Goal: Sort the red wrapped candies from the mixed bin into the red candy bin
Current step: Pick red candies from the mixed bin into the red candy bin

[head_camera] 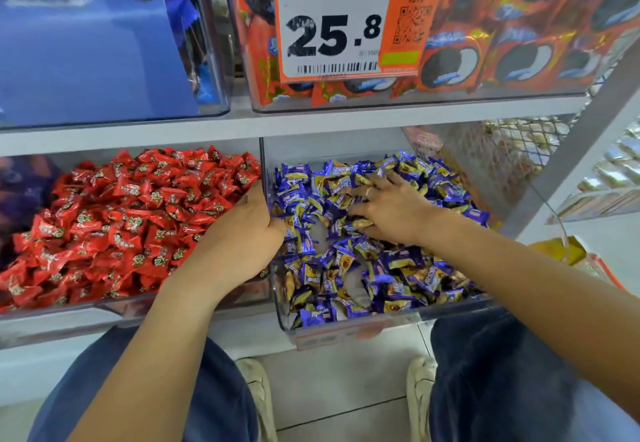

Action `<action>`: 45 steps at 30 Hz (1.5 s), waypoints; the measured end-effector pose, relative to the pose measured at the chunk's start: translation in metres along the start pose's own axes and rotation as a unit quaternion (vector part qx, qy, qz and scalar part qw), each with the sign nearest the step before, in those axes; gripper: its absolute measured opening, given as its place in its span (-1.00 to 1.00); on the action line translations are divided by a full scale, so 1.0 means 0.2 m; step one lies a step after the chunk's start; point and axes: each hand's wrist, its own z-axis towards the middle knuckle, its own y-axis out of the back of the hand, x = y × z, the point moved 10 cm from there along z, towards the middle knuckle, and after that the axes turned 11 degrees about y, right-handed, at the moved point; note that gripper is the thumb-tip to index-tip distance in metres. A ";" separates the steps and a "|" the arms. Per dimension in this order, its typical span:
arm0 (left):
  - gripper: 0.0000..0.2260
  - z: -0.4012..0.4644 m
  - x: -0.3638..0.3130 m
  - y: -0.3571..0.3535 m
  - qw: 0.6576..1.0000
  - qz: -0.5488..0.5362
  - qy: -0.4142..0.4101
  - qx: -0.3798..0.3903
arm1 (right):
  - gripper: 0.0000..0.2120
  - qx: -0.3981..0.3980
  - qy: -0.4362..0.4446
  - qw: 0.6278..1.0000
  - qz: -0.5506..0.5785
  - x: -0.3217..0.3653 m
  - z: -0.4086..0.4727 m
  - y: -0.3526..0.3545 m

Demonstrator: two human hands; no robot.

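Note:
The red candy bin (62, 318) on the left is heaped with red wrapped candies (121, 219). To its right stands the mixed bin (398, 320), where I see only blue and yellow wrapped candies (381, 268); no red one shows. My left hand (247, 233) lies back-up over the red bin's right edge, against the wall between the bins, with its fingers hidden beneath it. My right hand (388, 211) is inside the mixed bin, its ringed fingers spread and pressed into the blue candies.
Above, a shelf carries a clear bin of orange cookie packs (502, 53) with a price tag (339, 22), and a blue bin (86, 43). A wire mesh basket (502, 150) sits to the right. My knees and shoes are below, on a tiled floor.

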 end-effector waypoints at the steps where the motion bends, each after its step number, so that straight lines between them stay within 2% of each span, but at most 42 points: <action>1: -0.50 0.00 0.00 0.00 1.000 0.001 0.002 0.000 | -0.54 -0.007 -0.011 1.000 0.007 -0.03 -0.02 0.00; 3: -0.49 0.00 0.00 0.00 1.000 0.002 0.003 -0.003 | -0.54 -0.017 -0.028 0.998 0.047 -0.08 -0.06 0.01; 5: -0.50 0.00 -0.01 0.01 1.000 0.003 0.005 -0.006 | -0.53 -0.024 -0.043 0.987 0.150 -0.11 -0.08 0.03; 7: -0.50 -0.01 -0.02 0.01 1.000 0.006 0.009 -0.010 | -0.52 -0.068 -0.045 0.971 0.224 -0.11 -0.07 0.09; 10: -0.51 -0.01 -0.02 0.01 1.000 0.015 0.018 -0.017 | -0.53 -0.148 -0.029 0.963 0.225 -0.05 0.03 0.23; 14: -0.51 -0.02 -0.03 0.01 1.000 0.013 0.007 -0.023 | -0.43 -0.131 -0.022 0.948 0.288 0.04 0.32 0.24; 20: -0.46 -0.02 -0.02 0.02 1.000 0.020 0.005 -0.023 | -0.39 -0.044 0.008 0.980 0.193 0.19 0.45 0.13; 26: -0.45 -0.02 -0.02 0.02 0.999 0.018 0.014 -0.022 | -0.38 -0.011 0.082 0.988 0.128 0.30 0.13 0.07; 28: -0.46 -0.03 -0.02 0.02 0.999 0.020 0.014 -0.022 | -0.49 0.002 0.074 0.988 0.134 0.28 0.03 0.06; 35: -0.48 -0.02 -0.01 0.01 1.000 0.006 0.020 -0.008 | -0.56 0.018 0.026 0.990 0.139 0.14 -0.21 0.07; 37: -0.48 -0.03 -0.01 0.01 1.000 0.001 0.018 -0.004 | -0.56 0.009 0.022 0.980 0.200 0.10 -0.26 0.06; 38: -0.48 -0.03 -0.01 0.01 1.000 0.000 0.018 -0.004 | -0.57 -0.019 0.013 0.965 0.261 0.07 -0.29 0.08; 40: -0.47 -0.03 -0.02 0.02 1.000 0.004 0.018 -0.008 | -0.60 -0.128 -0.045 0.925 0.355 -0.07 -0.34 0.13; 42: -0.46 -0.03 -0.03 0.02 1.000 0.004 0.017 -0.009 | -0.64 -0.185 -0.126 0.908 0.355 -0.25 -0.39 0.12; 43: -0.47 -0.03 -0.03 0.02 1.000 0.003 0.020 -0.008 | -0.60 -0.170 -0.161 0.906 0.351 -0.31 -0.40 0.07; 45: -0.49 -0.03 -0.03 0.01 1.000 0.003 0.024 -0.008 | -0.44 -0.086 -0.214 0.913 0.337 -0.37 -0.35 -0.06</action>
